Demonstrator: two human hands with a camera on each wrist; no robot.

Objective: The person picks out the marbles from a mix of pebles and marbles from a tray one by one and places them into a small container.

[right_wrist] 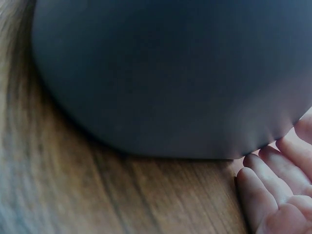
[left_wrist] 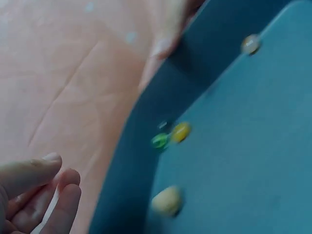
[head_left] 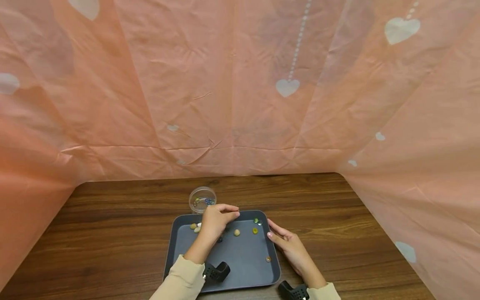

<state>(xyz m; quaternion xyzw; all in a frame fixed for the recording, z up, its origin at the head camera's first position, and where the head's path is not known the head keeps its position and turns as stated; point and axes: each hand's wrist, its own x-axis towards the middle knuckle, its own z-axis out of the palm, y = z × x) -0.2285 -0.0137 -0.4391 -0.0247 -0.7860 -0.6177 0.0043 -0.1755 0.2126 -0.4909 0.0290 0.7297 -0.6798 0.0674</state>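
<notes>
A dark grey rectangular tray (head_left: 243, 262) lies on the table. My left hand (head_left: 217, 221) is above its far edge, thumb and fingers close together; nothing shows between them in the left wrist view. My right hand (head_left: 292, 246) touches the tray's right wall, its fingertips (right_wrist: 253, 163) right at the outer edge. Inside the tray are a beige stone (head_left: 237, 232), a yellow glass piece (head_left: 255, 230), a green marble (left_wrist: 160, 141), and an amber marble (head_left: 268, 258) near the right wall. Several pale and tan stones (head_left: 193, 226) lie at the far left, partly hidden by my left hand.
Just behind the tray stands a round clear plastic dish (head_left: 195, 193) with several blue and green marbles in it. Beneath everything is a dark brown wooden table (head_left: 120, 225). A pink curtain (head_left: 232, 91) with white hearts surrounds the table's back and sides.
</notes>
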